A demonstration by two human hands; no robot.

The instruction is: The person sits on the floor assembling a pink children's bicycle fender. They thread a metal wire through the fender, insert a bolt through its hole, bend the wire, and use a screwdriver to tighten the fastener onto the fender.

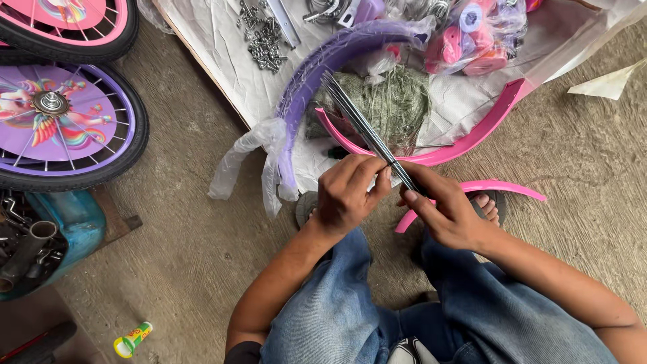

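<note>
Two hands meet on one bundle of thin metal spokes (pixel 364 128): we close our left hand (pixel 345 197) around the bundle's near end, fingers wrapped over the top, while our right hand (pixel 450 214) pinches the same end from the other side, thumb and fingertips tight on the steel. From this grip the spokes slant up and away to the left, their free ends fanning out slightly above a wrapped greenish bundle (pixel 389 104). Just beyond the grip lies a pink mudguard (pixel 472 135), curving around that bundle, and a purple mudguard (pixel 317 67) in loose clear plastic arcs further out. A second pink mudguard (pixel 499 187) rests under our right hand, beside a sandalled foot (pixel 486 206). Well to the left of the grip lies a purple-disced bicycle wheel (pixel 64 125), and beyond the spoke tips a heap of small bolts (pixel 263 37).
</note>
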